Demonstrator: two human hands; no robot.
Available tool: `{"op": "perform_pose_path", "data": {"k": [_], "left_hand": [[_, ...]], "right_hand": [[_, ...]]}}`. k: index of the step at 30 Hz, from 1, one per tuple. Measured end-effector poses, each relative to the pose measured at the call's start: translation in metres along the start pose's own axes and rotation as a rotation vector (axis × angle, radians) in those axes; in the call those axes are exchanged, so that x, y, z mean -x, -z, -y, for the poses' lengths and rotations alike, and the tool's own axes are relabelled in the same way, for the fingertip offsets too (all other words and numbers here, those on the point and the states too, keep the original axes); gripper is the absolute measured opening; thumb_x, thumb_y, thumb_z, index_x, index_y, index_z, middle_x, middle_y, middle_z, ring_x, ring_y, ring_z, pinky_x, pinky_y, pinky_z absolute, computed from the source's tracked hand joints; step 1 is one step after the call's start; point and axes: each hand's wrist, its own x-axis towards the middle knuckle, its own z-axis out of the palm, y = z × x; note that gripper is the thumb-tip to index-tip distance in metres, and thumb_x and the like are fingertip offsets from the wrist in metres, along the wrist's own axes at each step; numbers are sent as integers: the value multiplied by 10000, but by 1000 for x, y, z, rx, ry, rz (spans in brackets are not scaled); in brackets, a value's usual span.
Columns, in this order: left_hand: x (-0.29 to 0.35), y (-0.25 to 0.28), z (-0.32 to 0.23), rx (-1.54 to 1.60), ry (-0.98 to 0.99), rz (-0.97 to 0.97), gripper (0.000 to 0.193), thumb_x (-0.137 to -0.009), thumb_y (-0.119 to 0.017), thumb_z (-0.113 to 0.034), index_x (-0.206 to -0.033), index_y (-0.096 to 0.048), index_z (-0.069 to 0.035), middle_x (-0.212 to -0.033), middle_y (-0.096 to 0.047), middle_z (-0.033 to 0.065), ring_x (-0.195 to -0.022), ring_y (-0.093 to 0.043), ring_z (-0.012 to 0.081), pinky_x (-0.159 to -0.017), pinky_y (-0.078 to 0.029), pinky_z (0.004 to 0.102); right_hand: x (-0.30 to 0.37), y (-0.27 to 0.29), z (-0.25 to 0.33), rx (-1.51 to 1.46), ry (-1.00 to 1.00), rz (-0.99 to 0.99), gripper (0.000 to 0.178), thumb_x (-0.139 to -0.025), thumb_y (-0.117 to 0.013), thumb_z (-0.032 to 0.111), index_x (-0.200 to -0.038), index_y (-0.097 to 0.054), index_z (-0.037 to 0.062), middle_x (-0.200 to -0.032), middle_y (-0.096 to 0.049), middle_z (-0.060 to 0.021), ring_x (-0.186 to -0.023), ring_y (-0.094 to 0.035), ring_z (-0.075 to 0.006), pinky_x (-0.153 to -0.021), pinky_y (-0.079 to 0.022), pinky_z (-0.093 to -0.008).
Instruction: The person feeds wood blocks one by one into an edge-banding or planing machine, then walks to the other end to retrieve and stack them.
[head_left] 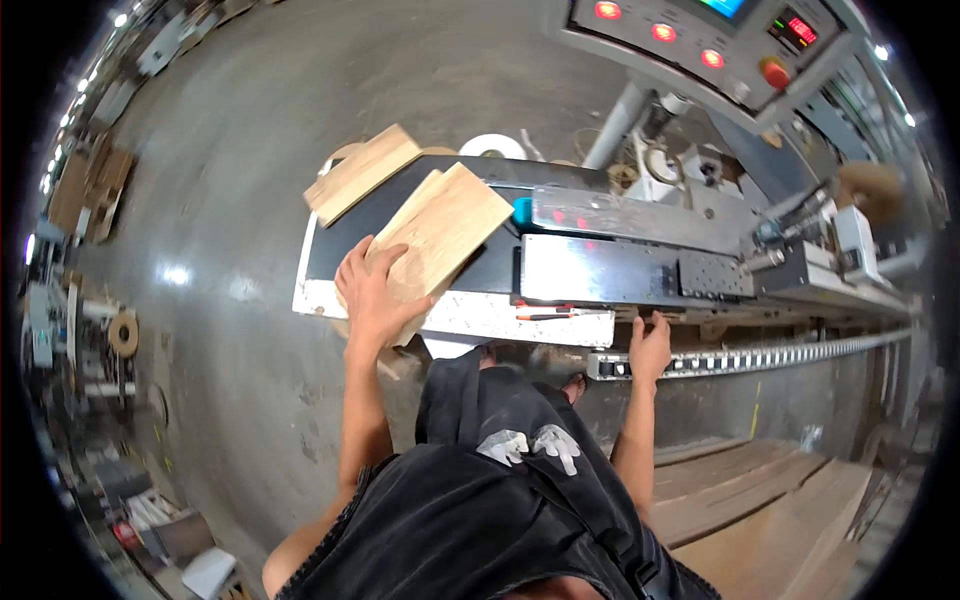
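My left hand (pixel 373 300) lies spread over the near left end of a pale wooden board (pixel 450 225), its fingers apart. Beneath that board the edge of a second one shows, on the dark bed (pixel 340 245) of a machine. Another pale board (pixel 365 175) lies slantwise at the bed's far left corner, overhanging it. My right hand (pixel 650 350) is at the machine's near side, between the metal plate (pixel 595 268) and a roller rail (pixel 700 363). Its thumb and fingers are slightly bent and apart, with nothing visible between them.
A red-and-black pen-like tool (pixel 545 316) lies on the white front ledge (pixel 470 312). A control panel (pixel 710 50) with lit red buttons hangs at the far right. Brown wooden planks (pixel 770 510) are at my near right. Tape rolls (pixel 492 146) sit behind the bed.
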Motion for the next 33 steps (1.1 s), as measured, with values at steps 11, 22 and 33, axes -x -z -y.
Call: {"op": "perform_pose_path", "data": {"k": [11,22,33], "left_hand": [[-8,-120,-111,162,-623,210,744,-567,-936,-338,-1265,-706,-218,-1472,-499,235,-1387,-427,455,-1170,-293,568],[-22,-233,-149,183,-731,307,678,-790,-888,-351,-1390,-666,-127,-1638,-373,278,-1513,-326,476,-1233,-244,607],[1,-227,-167,102,-538,229,664,-837,-855,-330,-1440,-632,-164,-1650,-391,219,-1551,-302,420,-1265,-212,605]], "right_hand": [[35,149,166,-1066,278,173,218,-975,-773,175,-1094,-737,-3,-1050,-741,-83,-968,-693,-181,-872,-545,-315],[80,241,271,-1549,1054,521,192,-933,-795,209,-986,-709,45,-965,-709,-69,-926,-684,-214,-874,-523,-349],[57,230,265,-1537,1084,382,172,-937,-761,216,-935,-680,64,-909,-678,-69,-888,-655,-248,-872,-497,-406]]}}
